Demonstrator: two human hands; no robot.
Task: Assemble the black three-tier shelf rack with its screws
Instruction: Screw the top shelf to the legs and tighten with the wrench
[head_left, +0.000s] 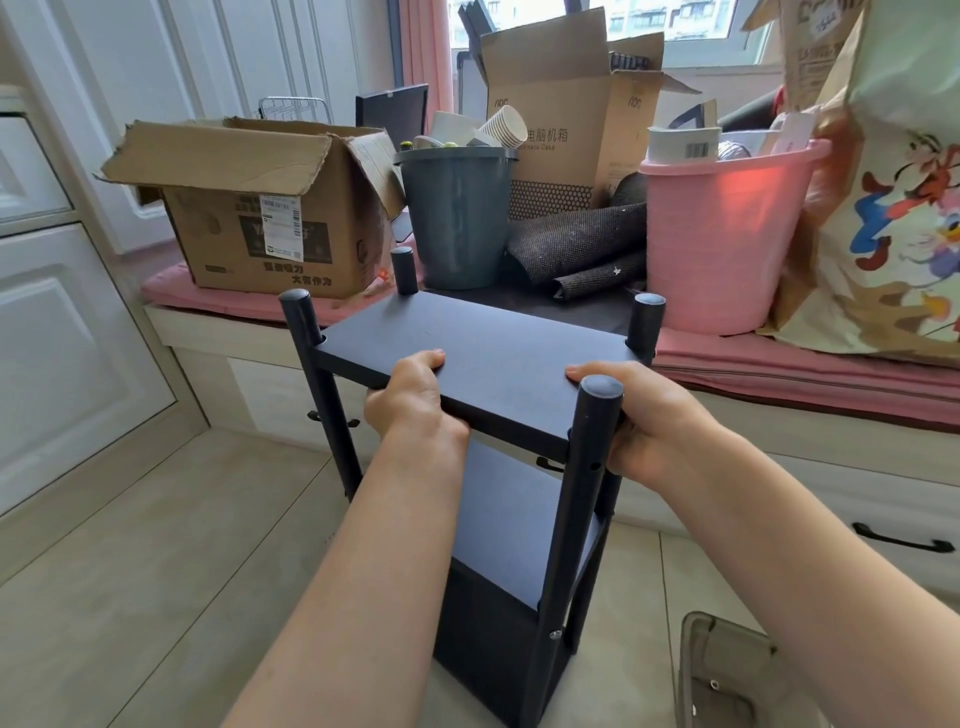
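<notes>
Room: pale tiled floor (156, 571), white panelled cupboard doors (67, 332) at left, and a window bench with a pink cushion (779, 364) running across the back.

On the bench, left to right: one open brown cardboard box (249, 208), corrugated with torn flaps; one grey plastic bin (457, 218), round and tapered, filled with ribbed paper cups (504, 124); one tall cardboard carton (561, 119); rolled dark woven mats (582, 254); one pink plastic bucket (722, 234); one cartoon-print bag (893, 208).

The black shelf rack (483, 353) stood upright on the floor just before the bench. Matte flat boards, three tiers visible; four round posts with capped tops. One silver screw (555, 634) showed low on the near right post.

Left hand (410, 400) gripped the top board's near edge, thumb pressed flat on top, fingers curled beneath. Right hand (644, 415) held the near right corner behind the post, thumb on top; its fingers were hidden.

A translucent grey plastic container (727, 670) sat on the floor at lower right.
</notes>
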